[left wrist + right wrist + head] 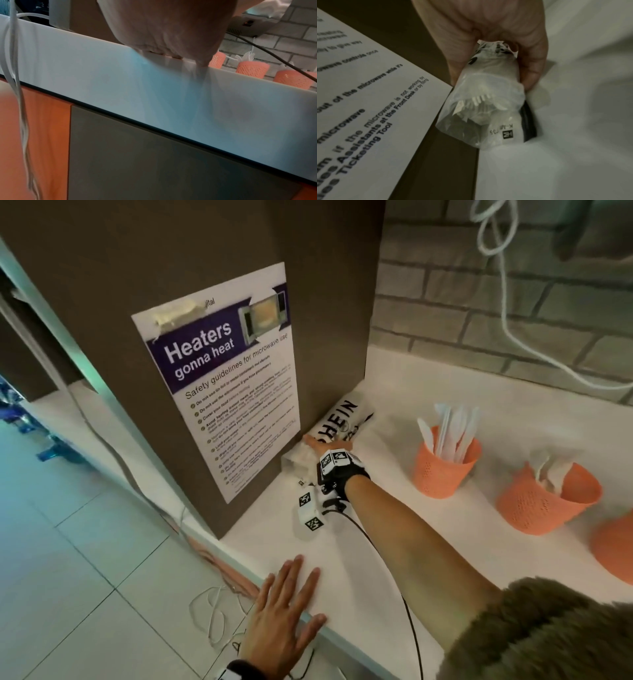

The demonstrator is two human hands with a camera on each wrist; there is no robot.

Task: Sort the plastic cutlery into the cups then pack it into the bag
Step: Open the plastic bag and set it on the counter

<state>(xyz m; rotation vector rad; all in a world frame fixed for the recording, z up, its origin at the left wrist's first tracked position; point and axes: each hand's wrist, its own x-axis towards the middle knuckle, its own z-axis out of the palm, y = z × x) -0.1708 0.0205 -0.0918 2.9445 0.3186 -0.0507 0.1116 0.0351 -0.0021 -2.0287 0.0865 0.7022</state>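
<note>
A translucent plastic bag (342,419) with black lettering lies on the white counter (394,542) against a brown cabinet panel. My right hand (325,445) grips its near end; in the right wrist view the thumb and fingers curl round the bag (481,115), and white forks show through it. My left hand (294,594) rests flat on the counter's front edge, fingers straight, holding nothing. An upright orange mesh cup (445,470) holds white cutlery handles. A second orange cup (544,501) leans and holds more white cutlery. A third orange cup (616,549) is cut off at the right.
The brown panel (325,302) carries a microwave safety poster (226,378). A grey brick wall (513,302) backs the counter, with a white cable (507,302) hanging in front of it. A black wire runs along my right forearm. The tiled floor lies to the left.
</note>
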